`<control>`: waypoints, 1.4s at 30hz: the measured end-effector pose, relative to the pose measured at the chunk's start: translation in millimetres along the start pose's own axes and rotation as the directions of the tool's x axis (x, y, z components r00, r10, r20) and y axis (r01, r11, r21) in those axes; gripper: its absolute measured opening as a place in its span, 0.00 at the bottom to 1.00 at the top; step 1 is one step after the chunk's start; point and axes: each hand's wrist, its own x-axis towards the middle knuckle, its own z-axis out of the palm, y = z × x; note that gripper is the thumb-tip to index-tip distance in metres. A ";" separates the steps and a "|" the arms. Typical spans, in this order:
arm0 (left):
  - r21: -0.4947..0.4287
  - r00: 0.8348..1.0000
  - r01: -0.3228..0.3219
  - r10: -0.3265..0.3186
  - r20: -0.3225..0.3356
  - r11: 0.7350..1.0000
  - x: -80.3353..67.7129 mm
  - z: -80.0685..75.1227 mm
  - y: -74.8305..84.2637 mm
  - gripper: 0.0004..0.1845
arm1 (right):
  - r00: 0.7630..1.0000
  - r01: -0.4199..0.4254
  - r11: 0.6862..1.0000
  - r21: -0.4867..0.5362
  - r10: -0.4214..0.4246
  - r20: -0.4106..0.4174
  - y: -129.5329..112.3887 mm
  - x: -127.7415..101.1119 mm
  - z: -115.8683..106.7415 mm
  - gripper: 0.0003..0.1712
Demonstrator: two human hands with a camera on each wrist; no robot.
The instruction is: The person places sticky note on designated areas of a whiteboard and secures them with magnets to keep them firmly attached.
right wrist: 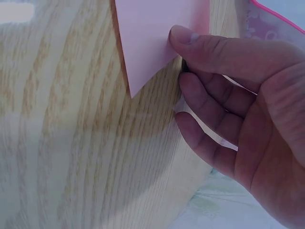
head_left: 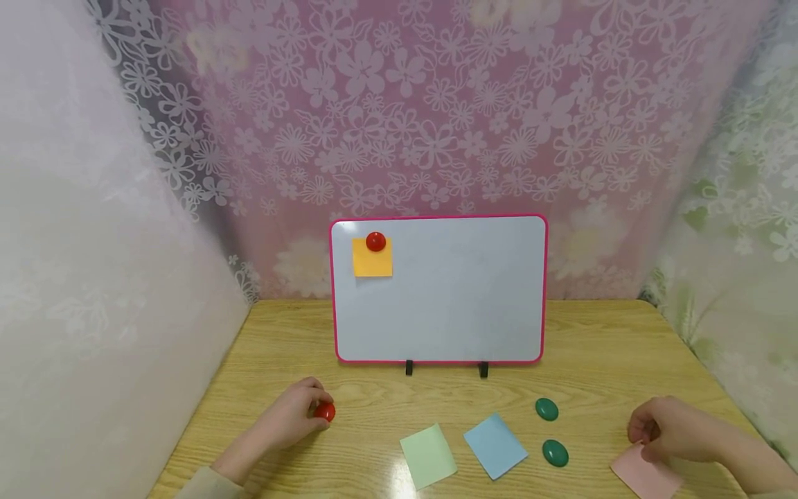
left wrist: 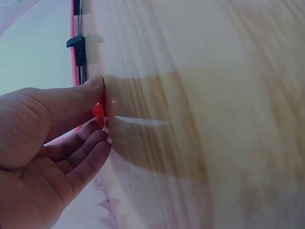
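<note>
My left hand [head_left: 314, 410] pinches a red round magnet [head_left: 325, 412] that sits on the wooden table [head_left: 598, 346] at the front left; in the left wrist view the thumb [left wrist: 90, 86] and fingers close round the red magnet [left wrist: 98, 110]. At the front right, my right hand [head_left: 643, 435] pinches the near edge of a pink paper note [head_left: 645, 476]. The right wrist view shows the thumb [right wrist: 190, 38] lying on the pink note [right wrist: 152, 38], with the other fingers curled beneath its edge.
A pink-framed whiteboard [head_left: 439, 305] stands upright at mid-table, with an orange note [head_left: 372, 262] pinned at its upper left by a red magnet [head_left: 375, 241]. A green note [head_left: 429, 455], a blue note [head_left: 495, 445] and two green magnets [head_left: 546, 409] [head_left: 555, 452] lie in front. Floral curtains surround the table.
</note>
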 end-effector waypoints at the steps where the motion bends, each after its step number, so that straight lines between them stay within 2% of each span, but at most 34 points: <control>1: -0.001 1.000 0.001 -0.001 0.000 1.000 -0.1 0.1 0.1 0.15 | 1.000 0.003 1.000 -0.003 -0.003 -0.001 0.3 -0.2 0.3 0.10; 9: -0.002 1.000 -0.007 0.007 -0.015 1.000 -0.8 -0.6 1.1 0.16 | 1.000 0.029 1.000 -0.011 -0.029 -0.012 -0.6 -1.4 1.2 0.10; 17: 0.000 1.000 -0.012 0.012 -0.014 1.000 -0.6 -1.0 1.8 0.16 | 1.000 0.029 0.999 0.029 -0.029 0.006 -4.9 -3.3 1.1 0.09; 31: -0.011 1.000 -0.007 0.007 -0.009 1.000 0.5 -1.5 2.2 0.16 | 0.997 0.073 0.997 0.007 -0.073 -0.013 -3.5 -3.5 1.2 0.10; 42: -0.024 1.000 -0.026 0.026 -0.016 0.999 -1.0 -2.7 2.5 0.16 | 0.999 0.044 0.999 0.025 -0.044 0.001 -0.4 -3.3 -0.2 0.08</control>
